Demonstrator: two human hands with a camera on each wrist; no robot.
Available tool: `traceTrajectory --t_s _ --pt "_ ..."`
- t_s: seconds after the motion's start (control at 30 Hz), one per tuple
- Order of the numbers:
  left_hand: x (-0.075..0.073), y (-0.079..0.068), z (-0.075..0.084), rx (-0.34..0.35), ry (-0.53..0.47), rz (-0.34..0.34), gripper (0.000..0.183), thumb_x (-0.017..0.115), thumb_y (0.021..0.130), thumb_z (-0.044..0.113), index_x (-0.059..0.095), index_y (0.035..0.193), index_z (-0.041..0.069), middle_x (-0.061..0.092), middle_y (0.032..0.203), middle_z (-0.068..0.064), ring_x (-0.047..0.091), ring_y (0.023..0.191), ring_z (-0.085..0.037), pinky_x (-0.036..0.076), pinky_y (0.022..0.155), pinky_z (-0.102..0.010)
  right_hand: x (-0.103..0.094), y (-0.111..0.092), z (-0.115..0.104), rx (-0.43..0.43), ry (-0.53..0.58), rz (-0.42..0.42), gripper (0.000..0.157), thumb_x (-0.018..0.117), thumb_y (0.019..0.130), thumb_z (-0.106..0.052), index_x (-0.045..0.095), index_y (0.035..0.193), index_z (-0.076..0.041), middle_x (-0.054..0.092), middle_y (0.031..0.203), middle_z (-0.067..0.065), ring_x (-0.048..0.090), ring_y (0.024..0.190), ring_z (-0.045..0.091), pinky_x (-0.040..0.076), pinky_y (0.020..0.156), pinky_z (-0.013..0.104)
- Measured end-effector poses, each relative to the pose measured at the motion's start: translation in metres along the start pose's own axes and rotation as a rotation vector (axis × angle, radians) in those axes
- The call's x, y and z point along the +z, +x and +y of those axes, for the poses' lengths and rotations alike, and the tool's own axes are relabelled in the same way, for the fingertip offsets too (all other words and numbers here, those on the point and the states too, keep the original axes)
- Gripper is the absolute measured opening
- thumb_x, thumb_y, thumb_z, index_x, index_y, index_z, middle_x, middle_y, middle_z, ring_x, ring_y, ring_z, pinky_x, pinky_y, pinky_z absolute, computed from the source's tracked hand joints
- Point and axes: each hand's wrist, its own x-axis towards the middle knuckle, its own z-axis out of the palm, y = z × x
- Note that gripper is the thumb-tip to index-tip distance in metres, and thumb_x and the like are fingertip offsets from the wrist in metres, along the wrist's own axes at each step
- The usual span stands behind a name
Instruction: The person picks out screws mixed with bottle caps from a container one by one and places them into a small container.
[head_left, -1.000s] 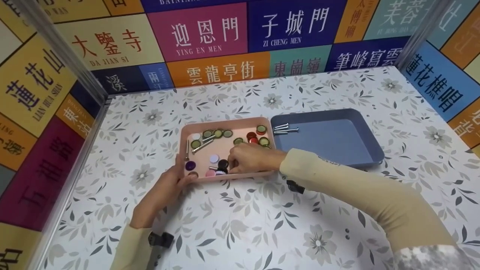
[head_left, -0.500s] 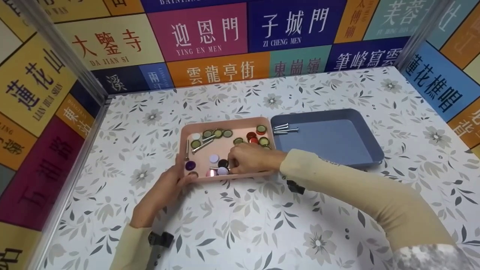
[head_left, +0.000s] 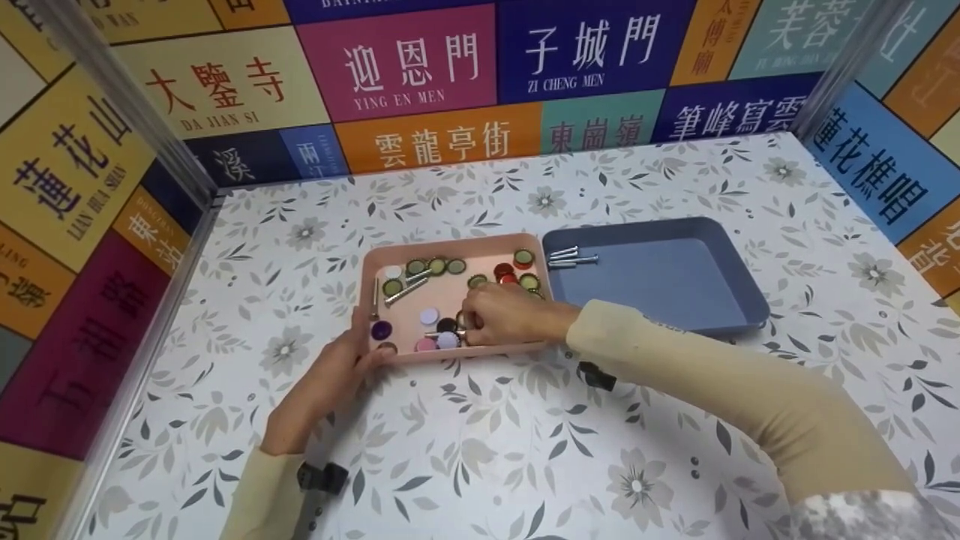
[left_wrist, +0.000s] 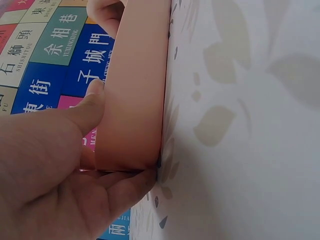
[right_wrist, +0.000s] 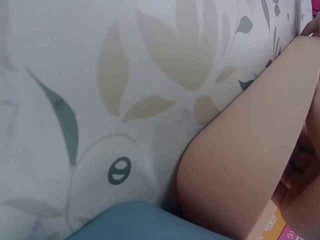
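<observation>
Gripping near-left corner of pink tray with left hand: thumb against near wall, remaining fingers wrapped round left end, down by table level.

Reaching into near-right part of same tray with right hand, fingers curled and pointing down. Can't tell whether pinching anything; can't see fingertips past knuckles in head view, nor past tray wall in right wrist view.

Just left of right fingers, inside pink tray: metal screw lying sideways, between black bottle cap behind and pink cap plus lavender cap in front. Pale lilac cap slightly farther back.

Left side: purple cap, lone screw along wall. Back left: slanting screws near green-lined upturned caps and white cap. Back right: red caps, more green-lined caps.

Right of pink tray, just beside: blue-grey tray, with screw cluster at left end. Both on floral tabletop. Behind: colourful lettered panels.
</observation>
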Motion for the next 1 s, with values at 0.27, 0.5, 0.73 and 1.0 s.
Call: traceTrajectory --t_s 0.27,0.5,0.73,1.0 --pt "0.001 0.000 0.001 0.037 -0.008 0.012 0.089 0.056 0.102 0.029 -0.010 0.161 0.020 0.043 0.151 -0.028 0.055 0.122 -0.033 0.039 0.110 -0.051 -0.003 -0.002 0.006 0.009 -0.044 0.101 0.008 0.068 0.084 -0.015 0.072 0.088 -0.010 0.068 0.089 0.004 0.061 0.088 0.021 0.052 0.078 0.036" --pt "0.001 0.000 0.001 0.026 -0.003 0.007 0.091 0.055 0.102 0.029 -0.014 0.160 0.026 0.042 0.152 -0.028 0.059 0.112 -0.034 0.044 0.100 -0.049 -0.005 -0.005 0.011 0.013 -0.011 0.129 0.008 0.066 0.088 -0.014 0.071 0.090 -0.009 0.069 0.089 0.005 0.063 0.085 0.022 0.053 0.076 0.036" --pt "0.001 0.000 0.001 0.030 -0.005 0.014 0.091 0.056 0.102 0.030 -0.013 0.161 0.024 0.043 0.151 -0.029 0.061 0.109 -0.034 0.045 0.099 -0.048 -0.008 -0.011 0.019 0.017 0.042 0.131 0.007 0.064 0.092 -0.012 0.069 0.091 -0.008 0.069 0.092 0.007 0.064 0.084 0.020 0.054 0.076 0.035" --pt "0.000 -0.001 0.001 0.003 -0.034 0.000 0.091 0.056 0.102 0.030 -0.012 0.161 0.023 0.033 0.158 -0.029 0.055 0.128 -0.040 0.039 0.112 -0.054 -0.014 -0.019 0.026 0.036 0.060 0.125 0.011 0.066 0.095 -0.016 0.068 0.096 -0.006 0.068 0.096 0.009 0.062 0.089 0.023 0.054 0.083 0.036"
